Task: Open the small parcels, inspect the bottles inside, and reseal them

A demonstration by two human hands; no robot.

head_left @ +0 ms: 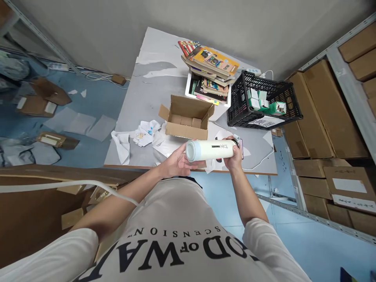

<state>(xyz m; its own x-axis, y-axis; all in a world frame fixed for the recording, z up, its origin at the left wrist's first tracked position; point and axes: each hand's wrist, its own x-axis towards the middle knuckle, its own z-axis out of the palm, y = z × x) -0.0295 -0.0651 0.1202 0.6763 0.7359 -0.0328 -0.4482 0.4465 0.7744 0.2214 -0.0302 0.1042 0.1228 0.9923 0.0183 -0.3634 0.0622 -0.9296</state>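
A cream-coloured insulated bottle (210, 150) with a pale blue band at its left end lies level above the table's front edge. Dark lettering runs along its side. My right hand (233, 157) grips the right end, its thumb on the front and its fingers going behind. My left hand (178, 161) cradles the pale blue end, fingers passing beneath it, partly hidden by the bottle. Just beyond the bottle is a brown cardboard box (187, 131) with its top flaps spread. Crumpled white paper (147, 133) lies to its left.
On the grey table (138, 98), a white bin (217, 111) is piled with books (216, 62). A black crate (239, 103) beside it holds several green-and-white boxes. Shelves with cardboard cartons (348, 184) stand at right. A white cable (96, 183) crosses near my left arm.
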